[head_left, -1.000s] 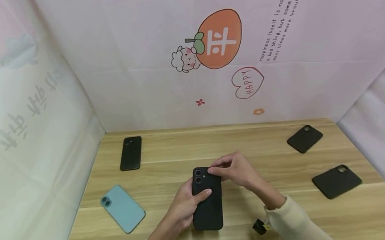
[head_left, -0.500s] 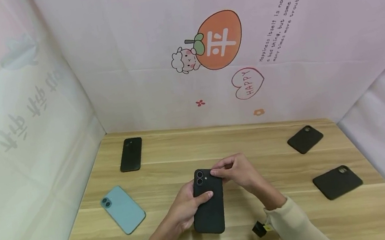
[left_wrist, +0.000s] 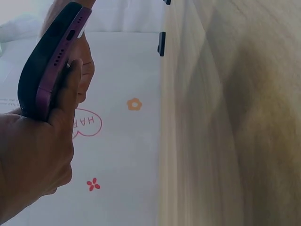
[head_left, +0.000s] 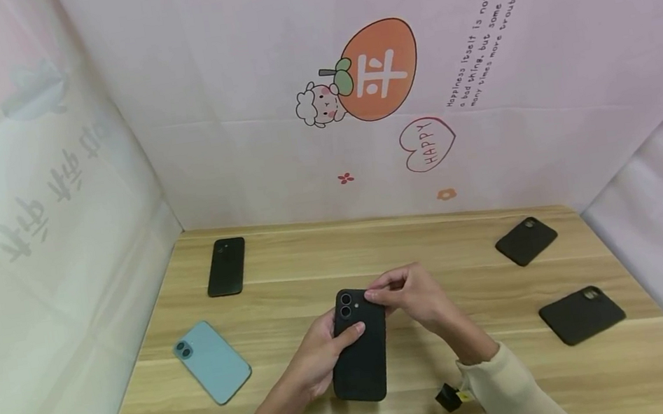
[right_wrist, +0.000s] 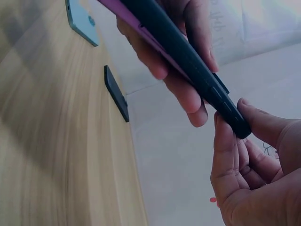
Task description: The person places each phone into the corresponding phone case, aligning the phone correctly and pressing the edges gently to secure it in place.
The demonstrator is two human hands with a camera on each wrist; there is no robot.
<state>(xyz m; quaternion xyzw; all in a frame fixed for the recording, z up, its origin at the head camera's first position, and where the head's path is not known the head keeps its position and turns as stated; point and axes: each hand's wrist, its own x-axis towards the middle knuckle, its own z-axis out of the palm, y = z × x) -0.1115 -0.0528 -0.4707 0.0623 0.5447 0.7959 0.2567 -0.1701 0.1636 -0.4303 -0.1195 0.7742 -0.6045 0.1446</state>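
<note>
Dark-cased phone is held up off the table, approx. center, lens end angled away, btwn a person's 2 bare hands. L hand grips it at its 9 o'clock edge, thumb flat across the back, other fingers curled beneath. R hand pinches the corner at 1 o'clock, thumb on the back, fingers on the opp. side. So L thumb covers some of the mid back, & R thumb hides that corner; from the head view the underside is out of sight.

Around it, clock dirs. from held phone: light-blue phone at 9, lenses up, well apart; black phone at 10, near table's far L corner; black slab w/ a camera cutout btwn 2 & 3; a similar black slab at 3. Small black unit by the R cuff at approx. 5. Nothing lies btwn hands & phone.

Materials: case is matte black w/ rounded corners; 2 round lenses at 11. Left wrist view: purple edge shows beside the dark shell, w/ port slot & tiny holes. Table is pale wood-grain. Sleeves are cream, soft-looking. Backdrop is creased whitish-pink cloth w/ orange fruit, heart & flower prints.
</note>
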